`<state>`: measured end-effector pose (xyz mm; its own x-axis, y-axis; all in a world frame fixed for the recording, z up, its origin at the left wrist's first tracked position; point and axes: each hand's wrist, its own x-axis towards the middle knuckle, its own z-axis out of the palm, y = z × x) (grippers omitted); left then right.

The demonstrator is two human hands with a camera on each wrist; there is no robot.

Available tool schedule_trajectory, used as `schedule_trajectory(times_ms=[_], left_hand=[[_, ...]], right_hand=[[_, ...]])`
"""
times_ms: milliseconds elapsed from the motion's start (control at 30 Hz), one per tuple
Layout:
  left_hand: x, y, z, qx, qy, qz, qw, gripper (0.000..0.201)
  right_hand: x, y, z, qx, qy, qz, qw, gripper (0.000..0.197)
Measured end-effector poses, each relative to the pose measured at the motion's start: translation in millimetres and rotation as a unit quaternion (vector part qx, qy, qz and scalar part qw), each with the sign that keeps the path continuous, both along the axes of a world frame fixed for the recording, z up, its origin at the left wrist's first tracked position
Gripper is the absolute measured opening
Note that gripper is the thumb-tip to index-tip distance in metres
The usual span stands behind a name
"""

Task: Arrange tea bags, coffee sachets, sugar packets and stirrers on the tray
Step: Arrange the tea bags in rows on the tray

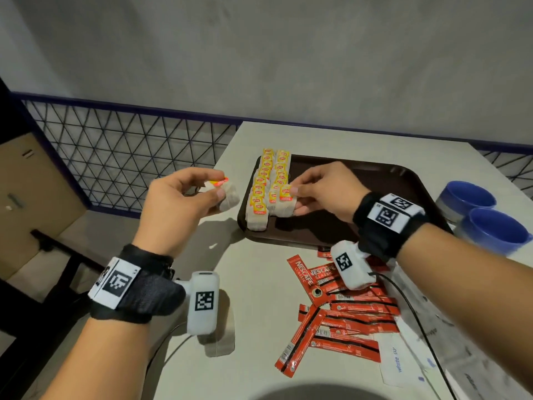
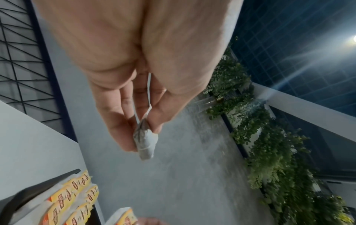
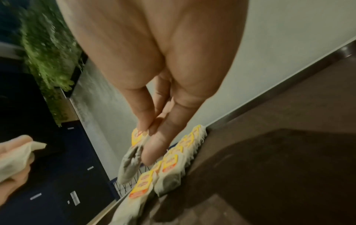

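Head view, read from left to right: the left hand (image 1: 184, 197) is raised beside the tray, thumb and fingers pinched on one tea bag (image 1: 227, 194) with a yellow tag, likely held ready as the next to be laid. Just right of that hand, two neat rows of tea bags (image 1: 266, 183) run along the near-left edge of the dark brown tray (image 1: 403, 180), tags up and overlapping, which keeps the rest of the tray free for the other items. The right hand (image 1: 323, 189) is over the near end of the second row, fingertips closed on a tea bag's tag (image 1: 285, 193), apparently setting it in line. Below the right wrist, red coffee sachets (image 1: 346, 310) lie in a loose heap on the pale bench (image 1: 253, 313), with white sugar packets (image 1: 398, 359) beside them, none on the tray yet. Stirrers cannot be made out. Right of that hand stand two blue cups (image 1: 484, 215). Beyond are a grey wall and a wire-mesh railing (image 1: 129, 154).
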<state>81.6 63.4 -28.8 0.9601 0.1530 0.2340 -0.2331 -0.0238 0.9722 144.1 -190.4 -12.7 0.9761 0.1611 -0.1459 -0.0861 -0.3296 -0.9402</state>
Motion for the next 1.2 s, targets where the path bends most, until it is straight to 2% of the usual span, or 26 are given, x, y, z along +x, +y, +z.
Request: schedule_trajectory(times_ms=[200,400,567,800,1000,1100,1200], left_hand=[[21.4,1.5,-17.3,0.005,0.014,0.000,1.000,0.024],[23.8,6.3,-28.7,0.005,0.026,0.003,1.000,0.026],[23.1,6.1,-32.8,0.012,0.031,0.002,0.999,0.026],[22.0,7.7,-33.1,0.010,0.033,-0.006,0.999,0.025],[18.8,4.0,-32.0,-0.013,0.047,-0.031,0.998,0.030],[16.3,1.3,-29.9,-0.026,0.042,-0.058,0.997,0.033],[14.4,-3.9,-28.5,-0.021,0.036,-0.088,0.995,0.043]], right_hand=[[31.4,16.9,-12.3,-0.077,0.052,0.046,0.995,0.016],[49.9,20.3,-19.5,-0.167,0.059,0.043,0.983,0.008],[61.6,22.1,-28.0,-0.178,0.025,0.018,0.983,0.004],[65.0,25.5,-32.4,-0.180,0.030,0.009,0.983,0.009],[59.0,20.7,-21.8,-0.238,0.004,-0.004,0.971,0.018],[42.1,23.6,-4.0,-0.186,-0.029,-0.032,0.982,0.012],[12.4,28.7,15.5,-0.092,-0.057,0.006,0.994,0.007]])
